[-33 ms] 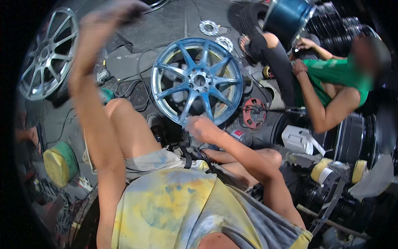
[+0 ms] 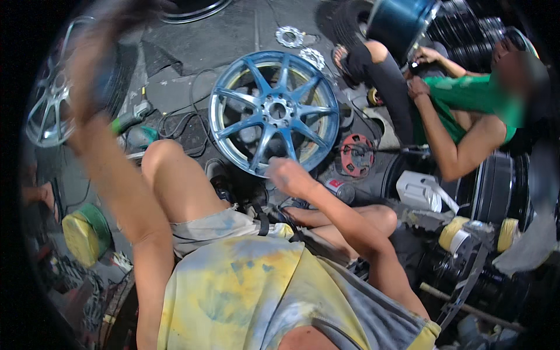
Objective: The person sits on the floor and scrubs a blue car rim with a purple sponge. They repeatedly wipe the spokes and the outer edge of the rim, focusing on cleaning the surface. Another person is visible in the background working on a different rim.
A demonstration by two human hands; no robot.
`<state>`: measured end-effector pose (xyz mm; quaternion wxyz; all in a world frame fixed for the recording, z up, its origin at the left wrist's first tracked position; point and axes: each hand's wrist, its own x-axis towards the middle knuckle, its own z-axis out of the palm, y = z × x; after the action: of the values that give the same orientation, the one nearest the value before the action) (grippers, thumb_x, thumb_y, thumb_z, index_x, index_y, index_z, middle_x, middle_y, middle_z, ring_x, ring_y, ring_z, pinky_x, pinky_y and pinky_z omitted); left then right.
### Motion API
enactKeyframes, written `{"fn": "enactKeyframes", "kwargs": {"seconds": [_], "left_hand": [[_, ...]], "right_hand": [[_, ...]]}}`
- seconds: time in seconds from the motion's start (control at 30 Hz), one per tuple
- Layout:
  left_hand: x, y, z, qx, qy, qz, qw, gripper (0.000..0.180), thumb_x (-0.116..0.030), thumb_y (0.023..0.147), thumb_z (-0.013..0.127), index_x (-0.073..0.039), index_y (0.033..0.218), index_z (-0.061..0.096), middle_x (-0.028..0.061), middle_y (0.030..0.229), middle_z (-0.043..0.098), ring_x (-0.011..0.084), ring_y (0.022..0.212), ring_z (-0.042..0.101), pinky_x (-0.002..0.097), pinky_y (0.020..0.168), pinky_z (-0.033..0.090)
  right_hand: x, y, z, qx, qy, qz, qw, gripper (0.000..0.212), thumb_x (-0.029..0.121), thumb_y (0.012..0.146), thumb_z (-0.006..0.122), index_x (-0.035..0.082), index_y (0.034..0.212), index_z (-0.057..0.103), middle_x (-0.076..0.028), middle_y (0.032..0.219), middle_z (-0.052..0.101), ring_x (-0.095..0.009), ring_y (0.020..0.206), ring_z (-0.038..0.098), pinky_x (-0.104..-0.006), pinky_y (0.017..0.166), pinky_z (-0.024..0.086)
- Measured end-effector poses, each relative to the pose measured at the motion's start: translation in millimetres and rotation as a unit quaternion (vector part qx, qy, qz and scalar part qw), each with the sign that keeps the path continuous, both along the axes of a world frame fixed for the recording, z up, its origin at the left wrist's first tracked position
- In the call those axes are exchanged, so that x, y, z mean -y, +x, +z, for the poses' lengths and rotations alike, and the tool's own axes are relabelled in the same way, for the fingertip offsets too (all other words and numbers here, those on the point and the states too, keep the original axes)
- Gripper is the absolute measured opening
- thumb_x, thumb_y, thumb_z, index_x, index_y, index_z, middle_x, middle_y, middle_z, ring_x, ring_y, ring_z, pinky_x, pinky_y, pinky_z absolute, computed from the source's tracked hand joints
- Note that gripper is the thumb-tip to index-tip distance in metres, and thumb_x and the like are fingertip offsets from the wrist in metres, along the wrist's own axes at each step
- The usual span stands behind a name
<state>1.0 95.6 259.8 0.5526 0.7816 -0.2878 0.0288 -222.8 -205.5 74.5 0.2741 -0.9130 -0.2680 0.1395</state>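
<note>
A blue multi-spoke wheel rim (image 2: 274, 111) lies flat on the dark floor in front of my bent knees. My right hand (image 2: 286, 175) is curled shut at the rim's near edge, touching or just above it; I see nothing in it. My left arm is raised at the left of the view. My left hand (image 2: 111, 29) is smeared by motion blur near the top edge, so its fingers and anything in it cannot be made out.
Another person in a green shirt (image 2: 466, 99) sits at the right, hands on a dark blue rim (image 2: 402, 17). A silver rim (image 2: 49, 111) lies far left. A red disc (image 2: 356, 154), a green-handled tool (image 2: 131, 116), cables and a yellow-green pad (image 2: 84, 233) lie around.
</note>
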Motion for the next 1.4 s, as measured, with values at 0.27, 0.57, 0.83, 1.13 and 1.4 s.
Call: {"fn": "enactKeyframes", "kwargs": {"seconds": [0.27, 0.57, 0.83, 1.13, 1.4], "left_hand": [[-4.1, -135.9, 100.2, 0.156, 0.077, -0.153, 0.973, 0.035, -0.033, 0.101, 0.06, -0.003, 0.11, 0.075, 0.0178, 0.098, 0.074, 0.0268, 0.086, 0.07, 0.0362, 0.08, 0.054], [33.9, -193.2, 121.3, 0.171, 0.161, -0.247, 0.94, 0.035, -0.033, 0.101, 0.06, -0.002, 0.109, 0.075, 0.0179, 0.097, 0.074, 0.0271, 0.086, 0.071, 0.0369, 0.079, 0.054], [63.9, -202.9, 132.6, 0.181, 0.19, -0.263, 0.928, 0.036, -0.033, 0.101, 0.06, -0.002, 0.109, 0.075, 0.018, 0.097, 0.074, 0.0273, 0.086, 0.071, 0.0375, 0.078, 0.054], [88.2, -212.0, 139.5, 0.191, 0.207, -0.278, 0.918, 0.036, -0.033, 0.101, 0.06, -0.002, 0.108, 0.075, 0.0182, 0.096, 0.074, 0.0275, 0.085, 0.071, 0.0382, 0.077, 0.055], [96.6, -209.2, 138.7, 0.206, 0.197, -0.283, 0.916, 0.036, -0.033, 0.101, 0.06, -0.001, 0.107, 0.075, 0.0183, 0.096, 0.074, 0.0278, 0.085, 0.071, 0.0388, 0.076, 0.055]], "right_hand": [[44.5, -72.1, -17.9, -0.002, 0.076, -0.286, 0.955, 0.022, 0.011, 0.094, 0.063, 0.003, 0.114, 0.07, -0.021, 0.102, 0.062, -0.043, 0.097, 0.063, -0.0481, 0.084, 0.052], [38.1, -98.8, -31.6, 0.039, 0.144, -0.351, 0.924, 0.028, 0.006, 0.091, 0.065, 0.003, 0.119, 0.07, -0.019, 0.105, 0.065, -0.04, 0.099, 0.065, -0.0435, 0.086, 0.053], [45.2, -105.7, -40.0, 0.042, 0.186, -0.369, 0.909, 0.024, 0.012, 0.093, 0.065, 0.004, 0.115, 0.071, -0.019, 0.105, 0.065, -0.041, 0.099, 0.064, -0.0455, 0.087, 0.052], [47.9, -104.7, -44.4, 0.059, 0.185, -0.382, 0.903, 0.026, 0.014, 0.093, 0.064, 0.004, 0.116, 0.07, -0.019, 0.101, 0.064, -0.042, 0.097, 0.064, -0.0467, 0.085, 0.053], [44.5, -106.6, -46.7, 0.07, 0.17, -0.378, 0.907, 0.041, 0.014, 0.087, 0.065, 0.002, 0.127, 0.065, -0.022, 0.106, 0.058, -0.04, 0.1, 0.061, -0.0447, 0.089, 0.05]]}}
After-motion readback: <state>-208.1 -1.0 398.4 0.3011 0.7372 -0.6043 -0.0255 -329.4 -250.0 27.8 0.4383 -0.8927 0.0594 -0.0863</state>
